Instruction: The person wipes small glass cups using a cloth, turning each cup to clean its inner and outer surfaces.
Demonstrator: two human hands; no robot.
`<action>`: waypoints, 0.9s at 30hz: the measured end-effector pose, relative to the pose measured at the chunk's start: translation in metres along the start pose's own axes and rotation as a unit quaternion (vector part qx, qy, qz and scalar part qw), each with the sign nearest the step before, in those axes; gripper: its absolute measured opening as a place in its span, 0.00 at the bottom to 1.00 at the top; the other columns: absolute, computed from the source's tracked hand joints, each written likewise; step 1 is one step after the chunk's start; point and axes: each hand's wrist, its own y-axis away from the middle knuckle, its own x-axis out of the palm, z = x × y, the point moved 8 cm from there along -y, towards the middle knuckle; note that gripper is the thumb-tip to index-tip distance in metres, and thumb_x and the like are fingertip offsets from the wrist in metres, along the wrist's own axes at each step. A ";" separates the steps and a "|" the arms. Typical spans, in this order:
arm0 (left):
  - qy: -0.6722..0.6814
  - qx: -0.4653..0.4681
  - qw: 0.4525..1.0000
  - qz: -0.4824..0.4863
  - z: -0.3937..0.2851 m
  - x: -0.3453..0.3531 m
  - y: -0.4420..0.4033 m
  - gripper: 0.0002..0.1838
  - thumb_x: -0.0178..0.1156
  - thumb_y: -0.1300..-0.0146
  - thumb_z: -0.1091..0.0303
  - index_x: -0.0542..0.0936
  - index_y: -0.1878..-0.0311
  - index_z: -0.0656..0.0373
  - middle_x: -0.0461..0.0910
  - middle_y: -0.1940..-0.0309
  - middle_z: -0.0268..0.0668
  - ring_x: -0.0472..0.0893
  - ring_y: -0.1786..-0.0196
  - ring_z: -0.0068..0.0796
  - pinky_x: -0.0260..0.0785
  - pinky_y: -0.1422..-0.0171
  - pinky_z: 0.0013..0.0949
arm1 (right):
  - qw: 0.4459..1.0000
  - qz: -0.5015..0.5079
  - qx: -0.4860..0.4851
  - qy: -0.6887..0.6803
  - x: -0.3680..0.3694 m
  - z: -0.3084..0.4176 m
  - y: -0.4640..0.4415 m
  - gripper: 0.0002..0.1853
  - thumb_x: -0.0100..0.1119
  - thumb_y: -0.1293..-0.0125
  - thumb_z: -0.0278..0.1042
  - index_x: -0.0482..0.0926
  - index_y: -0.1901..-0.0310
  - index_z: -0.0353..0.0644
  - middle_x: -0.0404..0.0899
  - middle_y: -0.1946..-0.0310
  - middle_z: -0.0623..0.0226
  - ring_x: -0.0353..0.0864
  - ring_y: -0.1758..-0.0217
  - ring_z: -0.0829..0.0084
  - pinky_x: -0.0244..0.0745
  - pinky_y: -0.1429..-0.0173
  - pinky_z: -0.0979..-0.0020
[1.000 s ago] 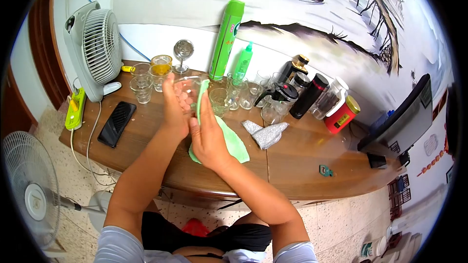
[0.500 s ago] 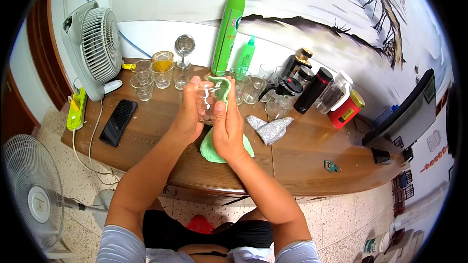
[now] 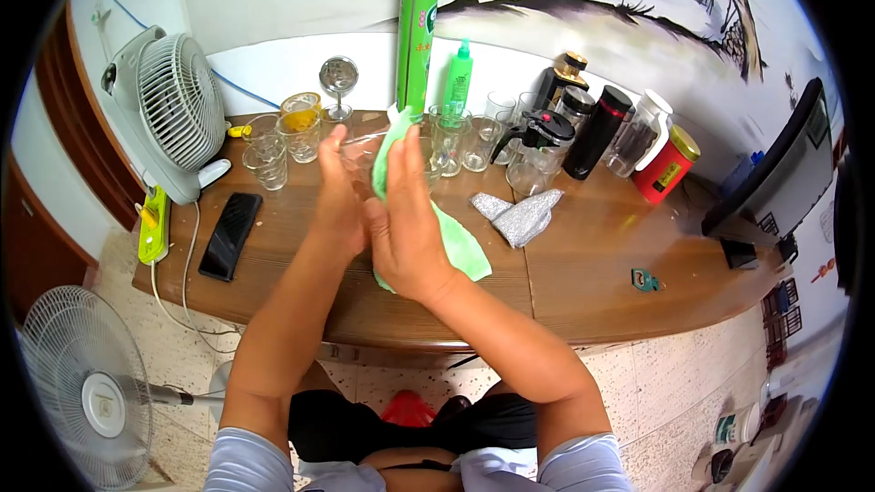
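1. Head view: a clear glass (image 3: 358, 153) is up over the brown surface (image 3: 592, 282).
2. Left hand (image 3: 340, 205) holds the glass; right hand (image 3: 407, 232) holds a green cloth (image 3: 393, 150) against it.
3. Gray cloth (image 3: 519, 219) lies to the right, phone (image 3: 231, 237) to the left.
4. More cups (image 3: 266, 167) stand behind.

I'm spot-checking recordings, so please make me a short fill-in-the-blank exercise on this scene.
1. The right hand holds a ____ cloth against the clear glass in the left hand.
2. The black phone lies to the ____ of both hands.
3. The canister nearest the monitor has a ____ body.

Missing words: green; left; red.
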 end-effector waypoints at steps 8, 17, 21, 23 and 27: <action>-0.041 0.003 0.991 0.125 0.011 0.011 -0.003 0.38 0.40 0.17 0.37 0.68 0.19 0.57 0.81 0.33 0.42 0.82 0.34 0.37 0.73 0.26 0.45 | 0.976 -0.056 0.162 -0.134 -0.026 -0.034 -0.002 0.38 0.40 0.10 0.48 0.47 0.16 0.24 0.56 0.18 0.30 0.58 0.14 0.39 0.57 0.14 0.55; 0.001 0.079 0.997 -0.017 -0.009 -0.011 -0.001 0.50 0.48 0.26 0.20 0.67 0.22 0.58 0.81 0.39 0.47 0.82 0.38 0.39 0.78 0.36 0.43 | 0.999 -0.001 0.052 -0.009 0.005 -0.011 0.008 0.38 0.53 0.21 0.29 0.47 0.19 0.20 0.48 0.18 0.22 0.52 0.14 0.28 0.54 0.12 0.44; -0.038 0.159 0.983 -0.083 -0.025 -0.019 0.000 0.46 0.52 0.27 0.23 0.74 0.31 0.61 0.83 0.41 0.42 0.83 0.41 0.38 0.78 0.36 0.42 | 0.999 -0.010 -0.020 0.032 0.003 0.011 0.005 0.38 0.57 0.25 0.28 0.53 0.20 0.20 0.50 0.20 0.20 0.54 0.16 0.24 0.55 0.13 0.39; -0.030 0.125 0.991 -0.040 -0.020 -0.013 -0.002 0.43 0.53 0.26 0.25 0.77 0.33 0.60 0.84 0.42 0.41 0.83 0.40 0.38 0.77 0.34 0.43 | 0.998 -0.016 -0.030 0.044 -0.001 0.014 0.005 0.40 0.59 0.26 0.29 0.53 0.20 0.21 0.50 0.20 0.20 0.55 0.16 0.25 0.56 0.14 0.40; -0.038 0.063 0.997 -0.023 -0.008 0.009 0.007 0.38 0.52 0.24 0.29 0.80 0.38 0.59 0.85 0.42 0.41 0.83 0.38 0.37 0.75 0.31 0.43 | 0.998 -0.050 -0.005 0.024 -0.013 -0.001 -0.001 0.44 0.63 0.28 0.32 0.51 0.18 0.24 0.50 0.19 0.23 0.58 0.17 0.27 0.58 0.15 0.42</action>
